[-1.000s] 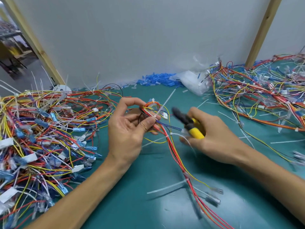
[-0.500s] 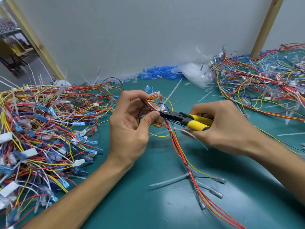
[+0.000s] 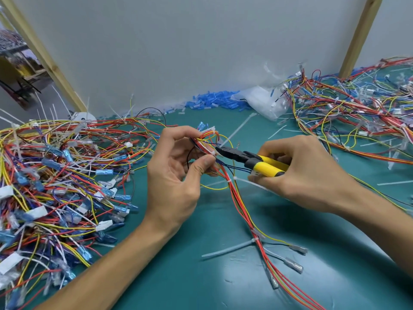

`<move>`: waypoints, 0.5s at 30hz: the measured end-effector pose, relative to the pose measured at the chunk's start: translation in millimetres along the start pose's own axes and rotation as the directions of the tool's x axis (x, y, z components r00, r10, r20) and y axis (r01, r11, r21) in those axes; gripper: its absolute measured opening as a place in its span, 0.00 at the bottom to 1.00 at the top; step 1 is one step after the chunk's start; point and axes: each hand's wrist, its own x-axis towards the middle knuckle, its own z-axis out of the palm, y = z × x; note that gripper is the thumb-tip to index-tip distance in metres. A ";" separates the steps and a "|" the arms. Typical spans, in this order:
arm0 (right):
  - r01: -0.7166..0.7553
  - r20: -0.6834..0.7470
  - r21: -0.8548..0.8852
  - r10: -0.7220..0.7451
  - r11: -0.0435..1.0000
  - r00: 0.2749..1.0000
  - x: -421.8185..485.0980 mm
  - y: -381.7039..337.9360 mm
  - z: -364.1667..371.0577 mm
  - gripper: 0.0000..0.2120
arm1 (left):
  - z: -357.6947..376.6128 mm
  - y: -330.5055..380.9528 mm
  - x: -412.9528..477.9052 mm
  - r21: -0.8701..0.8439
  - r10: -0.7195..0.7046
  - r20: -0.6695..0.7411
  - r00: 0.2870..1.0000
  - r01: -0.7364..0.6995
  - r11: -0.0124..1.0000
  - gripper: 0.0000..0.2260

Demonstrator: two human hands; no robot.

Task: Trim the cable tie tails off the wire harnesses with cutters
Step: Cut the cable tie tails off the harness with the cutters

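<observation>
A tangled heap of harnesses [image 3: 55, 175] is spread over the left of the desk [image 3: 183, 283]. Just right of it, the left hand [image 3: 174, 175] is held above the desk, with thumb and curled fingers pinched on a loop of the wire harness [image 3: 234, 195]. The harness's red, orange and yellow wires trail toward the near edge. The black nose of the cutters [image 3: 252, 159] is laid against a white cable tie [image 3: 214, 152] at that loop. Whether a tail is caught between the jaws cannot be made out. The yellow handles are gripped by the right hand [image 3: 308, 173], its fingers wrapped round them. A long tail [image 3: 226, 249] is seen sticking out lower on the harness. A second heap [image 3: 348, 121] is piled at the far right and cut off by the frame. The desk is covered in teal matting, and a grey wall [image 3: 201, 52] with wooden posts [image 3: 357, 34] stands behind it.
</observation>
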 end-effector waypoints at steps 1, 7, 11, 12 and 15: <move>-0.007 0.003 0.005 0.007 1.000 1.000 -0.2 0.6 -0.6 0.08 | -0.2 0.5 -0.5 0.047 -0.002 0.000 1.000 0.002 0.999 0.17; 0.005 -0.018 -0.085 -0.007 0.996 1.000 0.9 0.6 -5.5 0.04 | -3.9 5.0 -0.5 0.558 0.125 0.055 0.991 -0.134 0.819 0.15; -0.007 -0.023 -0.048 0.006 0.999 1.000 0.9 -2.2 -5.1 0.06 | -2.9 10.6 2.9 0.596 0.092 0.127 0.988 -0.150 0.789 0.11; -0.013 -0.025 -0.033 0.012 0.999 1.000 1.1 -2.0 -4.6 0.06 | -4.0 11.7 4.7 0.593 0.081 0.151 0.985 -0.155 0.790 0.12; -0.042 -0.045 0.004 0.043 0.999 0.998 2.8 -0.4 -3.8 0.09 | -6.4 11.4 9.4 0.592 0.052 0.202 0.978 -0.164 0.789 0.13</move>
